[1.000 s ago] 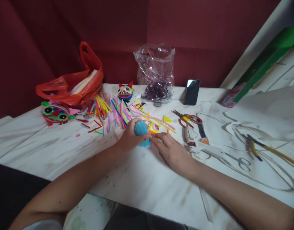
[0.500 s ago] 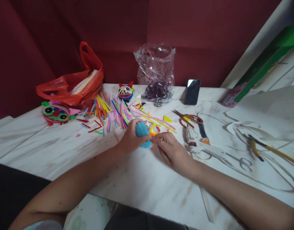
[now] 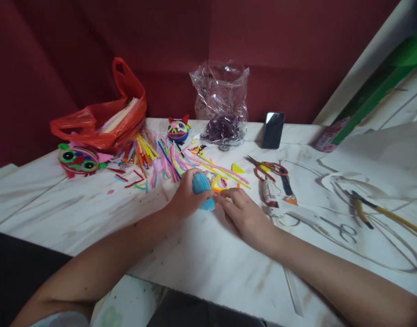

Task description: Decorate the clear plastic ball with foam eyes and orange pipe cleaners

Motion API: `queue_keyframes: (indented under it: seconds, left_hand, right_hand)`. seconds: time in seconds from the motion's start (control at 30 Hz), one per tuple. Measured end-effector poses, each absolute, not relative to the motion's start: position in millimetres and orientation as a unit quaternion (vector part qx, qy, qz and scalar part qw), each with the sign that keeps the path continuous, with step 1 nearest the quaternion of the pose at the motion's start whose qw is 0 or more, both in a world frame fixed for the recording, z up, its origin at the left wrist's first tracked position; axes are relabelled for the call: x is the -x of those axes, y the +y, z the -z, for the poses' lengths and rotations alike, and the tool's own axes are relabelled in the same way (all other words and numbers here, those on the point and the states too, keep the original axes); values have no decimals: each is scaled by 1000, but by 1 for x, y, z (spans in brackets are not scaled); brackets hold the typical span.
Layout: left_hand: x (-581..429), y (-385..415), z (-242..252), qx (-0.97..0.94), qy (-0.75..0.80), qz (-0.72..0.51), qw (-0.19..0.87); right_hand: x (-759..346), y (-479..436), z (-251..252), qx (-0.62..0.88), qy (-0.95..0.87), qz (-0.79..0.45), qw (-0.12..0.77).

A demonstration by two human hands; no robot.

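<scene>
My left hand [image 3: 187, 194] is wrapped round a craft figure covered in blue pipe cleaner [image 3: 202, 190], its thumb across the near side. The figure's face, turned to the right, shows a yellow-rimmed eye [image 3: 222, 183] with a pink-red centre and some orange trim. At that orange trim, the bent fingers of my right hand [image 3: 244, 211] are pinched together against the figure; the exact bit between the fingertips is partly hidden. Just behind the figure lie long yellow and pink pipe cleaners [image 3: 225, 169] and a small yellow piece [image 3: 237, 168].
Two finished-looking animal heads, one striped [image 3: 79, 159] and one blue [image 3: 178, 130], sit near a red plastic bag [image 3: 92, 119]. Right of my hands lie orange-handled scissors [image 3: 267, 169], a glue gun [image 3: 271, 195], silver scissors [image 3: 346, 231] and pliers [image 3: 361, 211]. A phone [image 3: 272, 131] leans at the back.
The fingers of my right hand have shifted slightly and press a little flatter at the orange trim. My left hand keeps the figure in nearly the same place.
</scene>
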State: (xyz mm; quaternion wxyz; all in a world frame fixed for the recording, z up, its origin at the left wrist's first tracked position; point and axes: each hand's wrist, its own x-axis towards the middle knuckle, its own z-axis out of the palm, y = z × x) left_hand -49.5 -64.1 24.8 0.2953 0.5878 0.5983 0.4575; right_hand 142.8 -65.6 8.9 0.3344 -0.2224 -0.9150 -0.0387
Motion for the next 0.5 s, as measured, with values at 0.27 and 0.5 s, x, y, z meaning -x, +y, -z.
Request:
queue_keyframes:
  seconds: [0.27, 0.5]
  left_hand:
    - [56, -65, -23, -613, 552, -459, 329]
    - [54, -68, -30, -610, 596, -420, 311]
  right_hand:
    - [-143, -68, -8, 226, -923, 78, 302]
    - [-142, -68, -14, 228, -921, 106, 296]
